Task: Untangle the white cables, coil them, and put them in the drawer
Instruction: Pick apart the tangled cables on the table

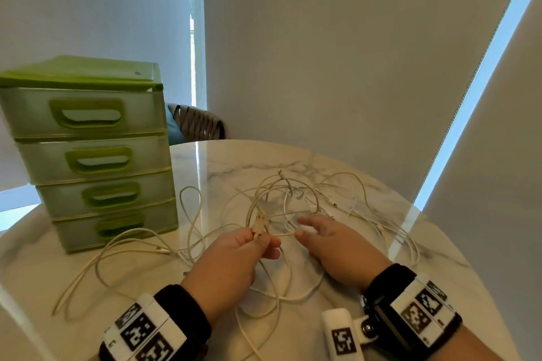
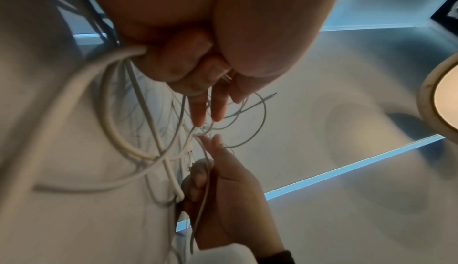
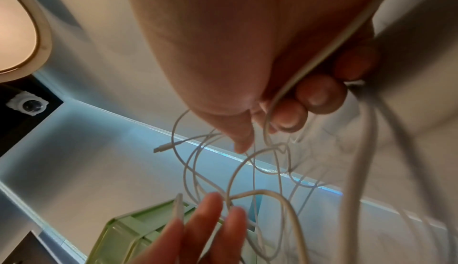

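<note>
Several white cables point(image 1: 293, 199) lie tangled on the marble table point(image 1: 223, 161). My left hand point(image 1: 261, 239) pinches a cable's plug point(image 1: 258, 224) just above the tangle, other fingers straighter. In the left wrist view its curled fingers point(image 2: 178, 66) also gather thick cable loops point(image 2: 111, 131). My right hand point(image 1: 302, 228) is close beside it; in the right wrist view a white cable point(image 3: 329, 52) runs across its palm under curled fingers point(image 3: 319, 91). The green drawer unit point(image 1: 96, 155) stands at the left with all drawers shut.
Loose cable loops point(image 1: 117, 246) trail across the table to the foot of the drawer unit and out to the right edge point(image 1: 407, 246). A chair back point(image 1: 199, 123) shows behind the table. Blinds fill the background.
</note>
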The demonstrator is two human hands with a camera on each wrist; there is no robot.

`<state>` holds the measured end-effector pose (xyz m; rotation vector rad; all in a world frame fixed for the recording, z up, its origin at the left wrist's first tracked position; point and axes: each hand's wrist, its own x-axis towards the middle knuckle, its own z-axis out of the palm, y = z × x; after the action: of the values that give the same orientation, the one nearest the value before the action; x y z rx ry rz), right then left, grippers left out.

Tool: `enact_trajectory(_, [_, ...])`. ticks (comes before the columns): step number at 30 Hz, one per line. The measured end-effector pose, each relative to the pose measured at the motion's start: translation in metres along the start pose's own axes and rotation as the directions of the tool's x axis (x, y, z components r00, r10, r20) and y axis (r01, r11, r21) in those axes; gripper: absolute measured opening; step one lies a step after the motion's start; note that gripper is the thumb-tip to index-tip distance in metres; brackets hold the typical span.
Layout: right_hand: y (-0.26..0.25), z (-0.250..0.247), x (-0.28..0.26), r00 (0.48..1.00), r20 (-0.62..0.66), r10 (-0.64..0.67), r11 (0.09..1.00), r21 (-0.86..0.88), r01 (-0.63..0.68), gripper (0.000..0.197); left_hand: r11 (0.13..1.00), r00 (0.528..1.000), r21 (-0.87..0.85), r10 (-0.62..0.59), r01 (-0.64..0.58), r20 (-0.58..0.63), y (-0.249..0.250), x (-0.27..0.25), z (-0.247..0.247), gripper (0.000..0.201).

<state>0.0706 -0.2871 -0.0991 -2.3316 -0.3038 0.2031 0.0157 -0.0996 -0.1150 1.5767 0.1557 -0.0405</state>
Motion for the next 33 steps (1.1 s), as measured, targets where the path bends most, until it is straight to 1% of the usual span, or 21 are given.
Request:
enact_trajectory(2, [0.002, 0.0, 0.002, 1.0, 0.019, -0.018, 0.999, -0.037, 0.019, 0.032, 1.0, 1.0, 0.0, 0.017, -0.017, -0.015, 0.0, 0.0, 0.0, 0.026])
enact_trajectory(3, [0.002, 0.001, 0.002, 0.999, 0.043, -0.026, 0.996, -0.079, 0.029, 0.03, 1.0, 1.0, -0.004, 0.026, -0.026, -0.017, 0.0, 0.0, 0.0, 0.026])
enact_trajectory(6, [-0.002, 0.004, 0.002, 0.994, 0.087, -0.06, 0.977, -0.201, 0.077, 0.017, 0.999, 0.999, -0.022, 0.039, -0.039, -0.013, 0.001, 0.0, 0.001, 0.025])
enact_trajectory(9, [-0.004, 0.007, 0.0, 0.991, 0.083, -0.104, 0.967, -0.224, 0.12, 0.008, 0.997, 0.999, -0.065, 0.045, -0.047, -0.03, 0.002, -0.001, 0.002, 0.025])
enact_trajectory(11, [-0.004, 0.007, 0.0, 0.987, 0.027, -0.159, 0.97, -0.184, 0.161, 0.009, 0.992, 0.997, -0.112, 0.052, -0.058, -0.059, 0.002, -0.002, 0.001, 0.026])
enact_trajectory(13, [-0.006, 0.004, -0.004, 0.972, -0.073, -0.225, 0.972, -0.09, 0.219, 0.012, 0.984, 0.994, -0.167, 0.053, -0.068, -0.093, 0.003, -0.002, -0.001, 0.028])
enact_trajectory(16, [-0.012, 0.0, -0.012, 0.915, -0.23, -0.331, 0.941, -0.012, 0.337, 0.016, 0.965, 0.992, -0.245, 0.063, -0.089, -0.112, 0.007, -0.003, -0.005, 0.029])
enact_trajectory(17, [-0.014, 0.0, -0.014, 0.892, -0.294, -0.343, 0.93, 0.031, 0.367, 0.018, 0.962, 0.991, -0.254, 0.072, -0.098, -0.11, 0.008, -0.003, -0.006, 0.029])
enact_trajectory(18, [-0.016, 0.0, -0.017, 0.875, -0.36, -0.323, 0.913, 0.124, 0.388, 0.019, 0.961, 0.991, -0.253, 0.082, -0.107, -0.106, 0.009, -0.004, -0.006, 0.029])
enact_trajectory(19, [-0.018, 0.001, -0.018, 0.867, -0.415, -0.277, 0.876, 0.263, 0.406, 0.019, 0.963, 0.99, -0.244, 0.096, -0.117, -0.099, 0.009, -0.004, -0.005, 0.029])
enact_trajectory(20, [-0.019, 0.002, -0.018, 0.867, -0.451, -0.212, 0.815, 0.408, 0.411, 0.019, 0.964, 0.99, -0.231, 0.111, -0.129, -0.091, 0.009, -0.005, -0.004, 0.029])
enact_trajectory(22, [-0.024, 0.001, -0.018, 0.881, -0.466, -0.08, 0.631, 0.661, 0.407, 0.019, 0.967, 0.987, -0.202, 0.138, -0.152, -0.082, 0.008, -0.007, -0.002, 0.029])
enact_trajectory(23, [-0.027, 0.0, -0.018, 0.888, -0.46, -0.026, 0.516, 0.754, 0.406, 0.018, 0.968, 0.986, -0.194, 0.149, -0.162, -0.079, 0.008, -0.008, -0.001, 0.03])
enact_trajectory(25, [-0.03, -0.004, -0.019, 0.909, -0.413, 0.049, 0.247, 0.887, 0.39, 0.017, 0.969, 0.984, -0.177, 0.162, -0.172, -0.068, 0.008, -0.01, 0.0, 0.03])
enact_trajectory(26, [-0.031, -0.007, -0.019, 0.924, -0.375, 0.073, 0.11, 0.924, 0.366, 0.017, 0.97, 0.984, -0.167, 0.165, -0.174, -0.063, 0.009, -0.011, 0.001, 0.029])
enact_trajectory(27, [-0.031, -0.009, -0.019, 0.938, -0.334, 0.09, -0.009, 0.942, 0.336, 0.018, 0.972, 0.984, -0.155, 0.167, -0.175, -0.059, 0.009, -0.012, 0.001, 0.028])
enact_trajectory(28, [-0.032, -0.01, -0.02, 0.951, -0.292, 0.101, -0.093, 0.949, 0.301, 0.019, 0.974, 0.984, -0.143, 0.171, -0.177, -0.057, 0.009, -0.012, 0.001, 0.027])
enact_trajectory(30, [-0.032, -0.01, -0.021, 0.971, -0.216, 0.097, -0.185, 0.955, 0.231, 0.019, 0.975, 0.981, -0.112, 0.188, -0.193, -0.053, 0.008, -0.013, 0.002, 0.025])
enact_trajectory(31, [-0.033, -0.01, -0.021, 0.978, -0.187, 0.087, -0.207, 0.957, 0.202, 0.019, 0.975, 0.979, -0.091, 0.199, -0.202, -0.041, 0.007, -0.013, 0.003, 0.024])
enact_trajectory(33, [-0.035, -0.008, -0.022, 0.986, -0.153, 0.068, -0.215, 0.963, 0.164, 0.018, 0.975, 0.974, -0.051, 0.221, -0.218, 0.044, 0.007, -0.014, 0.005, 0.024])
